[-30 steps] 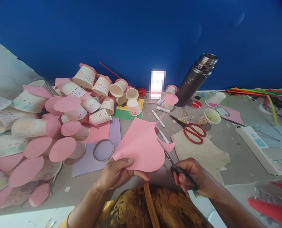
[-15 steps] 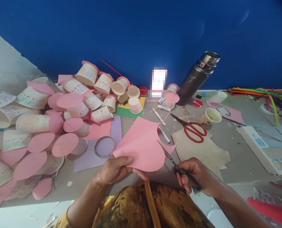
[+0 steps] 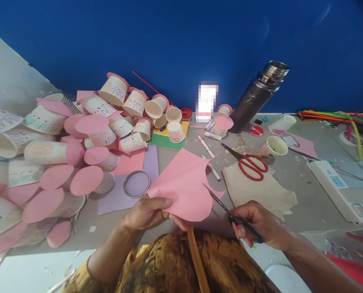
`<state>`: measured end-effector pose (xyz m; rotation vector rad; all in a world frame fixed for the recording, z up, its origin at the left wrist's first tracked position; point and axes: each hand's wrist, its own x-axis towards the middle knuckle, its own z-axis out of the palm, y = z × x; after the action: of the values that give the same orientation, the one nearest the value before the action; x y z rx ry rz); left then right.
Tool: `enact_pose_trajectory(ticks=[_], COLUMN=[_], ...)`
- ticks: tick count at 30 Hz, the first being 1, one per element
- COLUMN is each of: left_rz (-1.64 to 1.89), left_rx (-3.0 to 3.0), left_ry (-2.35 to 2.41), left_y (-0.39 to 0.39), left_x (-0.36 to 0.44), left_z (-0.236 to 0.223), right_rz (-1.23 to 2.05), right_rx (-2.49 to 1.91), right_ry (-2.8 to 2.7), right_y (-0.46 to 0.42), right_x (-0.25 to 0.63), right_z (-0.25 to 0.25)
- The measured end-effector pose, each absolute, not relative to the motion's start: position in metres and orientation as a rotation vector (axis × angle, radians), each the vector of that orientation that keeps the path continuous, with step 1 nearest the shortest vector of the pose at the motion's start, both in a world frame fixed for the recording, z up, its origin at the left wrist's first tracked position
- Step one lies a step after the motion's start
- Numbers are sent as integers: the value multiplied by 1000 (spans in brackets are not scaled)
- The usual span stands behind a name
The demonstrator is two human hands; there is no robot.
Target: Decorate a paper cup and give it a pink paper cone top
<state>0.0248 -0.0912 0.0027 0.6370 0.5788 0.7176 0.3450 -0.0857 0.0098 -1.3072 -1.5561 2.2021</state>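
Note:
A sheet of pink paper (image 3: 181, 183) with a curved cut edge is pinched at its lower left by my left hand (image 3: 152, 213), thumb on top and fingers beneath. My right hand (image 3: 254, 224) grips black-handled scissors (image 3: 225, 207), whose blades reach up and left over the paper's right part. A narrow pink strip curls off the paper on that side, beside the blades. Left of the paper, a roll of tape (image 3: 136, 184) lies on a purple sheet (image 3: 114, 201). Red-handled scissors (image 3: 251, 165) rest partly on a beige cloth-like piece (image 3: 257, 191) to the right.
Paper cups with pink paper tops (image 3: 86, 177) crowd the left side. A dark thermos (image 3: 257, 97) stands at the back beside a small pink-topped cup (image 3: 222, 124). Markers (image 3: 205, 146) lie behind the paper. At right are a patterned cup (image 3: 271, 147) and a white power strip (image 3: 337, 189).
The view has shifted slightly. My hands, the pink paper and the scissors keep nearly the same positions relative to each other, with the scissors' blades looking closer together.

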Motion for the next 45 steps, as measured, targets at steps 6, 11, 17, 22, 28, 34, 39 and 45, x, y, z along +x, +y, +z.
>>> enact_pose_trajectory(ticks=[6, 11, 17, 22, 28, 34, 39, 45], left_rz=[673, 649, 642, 616, 656, 880, 863, 760], left_rx=[666, 619, 577, 604, 620, 545, 626, 809], left_ry=[527, 488, 423, 426, 488, 626, 760, 891], left_y=[-89, -89, -89, -88, -86, -84, -84, -84], left_x=[22, 21, 21, 20, 19, 25, 23, 11], left_z=[1, -2, -6, -5, -3, 1, 3, 5], right_rz=[2299, 2351, 2337, 2359, 2362, 2370, 2372, 2386], right_rx=[-1302, -1208, -1142, -1125, -1171, -1222, -1232, -1233], right_ry=[-1565, -1570, -1608, -1554, -1522, -1529, -1555, -1609], right_y=[-79, -73, -73, -75, -76, -77, -78, -79], right_x=[341, 338, 341, 343, 345, 345, 348, 351], right_z=[19, 20, 14, 12, 10, 11, 11, 17])
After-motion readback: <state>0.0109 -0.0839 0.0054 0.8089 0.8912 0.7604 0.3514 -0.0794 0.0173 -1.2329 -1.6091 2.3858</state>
